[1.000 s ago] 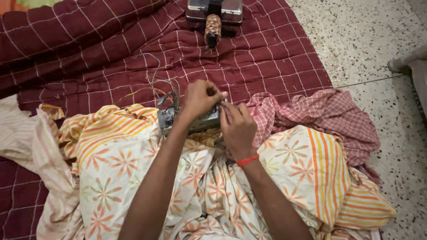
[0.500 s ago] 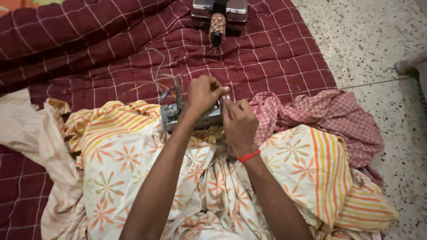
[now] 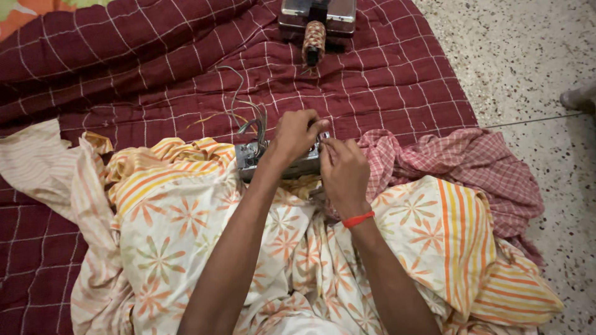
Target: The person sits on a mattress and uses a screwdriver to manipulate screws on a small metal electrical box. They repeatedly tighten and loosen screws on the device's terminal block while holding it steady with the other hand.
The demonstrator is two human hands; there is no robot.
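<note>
Maroon checked quilt (image 3: 155,62) underneath, floral sheet (image 3: 205,236) over the lap. Metal electrical box (image 3: 251,155) sits at the sheet's edge – barely shifted from a second ago. Left hand (image 3: 297,135) clamps it; right hand (image 3: 343,170) pinches its end – wires (image 3: 248,115) trailing.

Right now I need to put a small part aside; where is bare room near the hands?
Bare maroon quilt between the metal device under both hands and the spool. Speckled floor at right. Crowded: wires beside the left hand; checked cloth beside the right hand.
</note>
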